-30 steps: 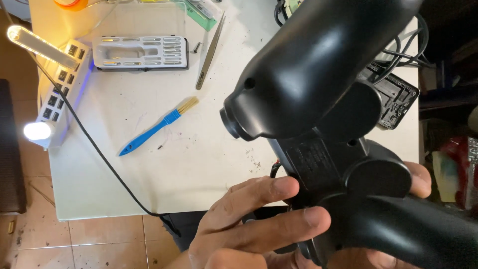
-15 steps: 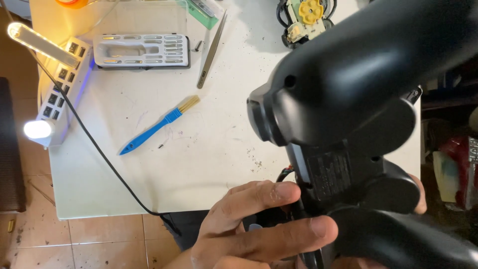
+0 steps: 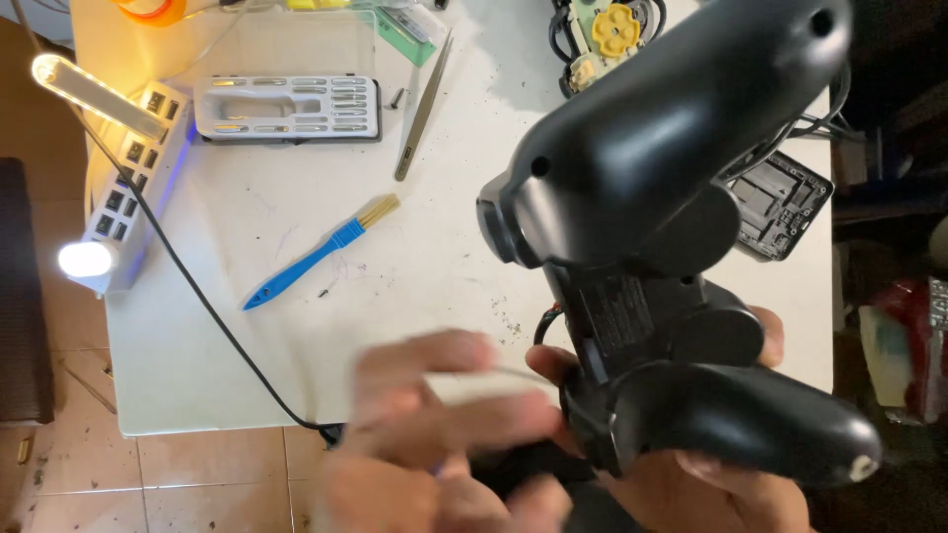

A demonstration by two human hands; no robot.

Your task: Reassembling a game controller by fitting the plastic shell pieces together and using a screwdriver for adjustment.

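Head view puts your left hand (image 3: 434, 434) closest to the lens, low in the frame and smeared by blur, fingers spread loosely with something thin and pale crossing them (too blurred to name); whether it actually closes on anything, I cannot tell. Its fingertips sit just beside the lower edge of the black game controller (image 3: 671, 257), which fills the right half of the picture, turned back side up so that its label panel faces you. Your right hand (image 3: 731, 484) cups the controller from below, palm under the nearer grip and fingers wrapped around its far side, firmly closed on the shell. Beyond your hands lies the white table (image 3: 197, 375), with a black cable (image 3: 188, 286) running across it towards the near edge. Further out, a blue brush (image 3: 316, 255) with pale bristles lies at a slant, well apart from the controller. Past it, metal tweezers (image 3: 423, 109) lie just beside a white tray of screwdriver bits (image 3: 286, 107). At the left edge a white multi-port hub (image 3: 128, 188) holds two small lit lamps. Near the far right, a dark circuit part (image 3: 780, 202) peeks out behind the controller, and a yellow-geared assembly (image 3: 607, 35) rests at the table's far edge.
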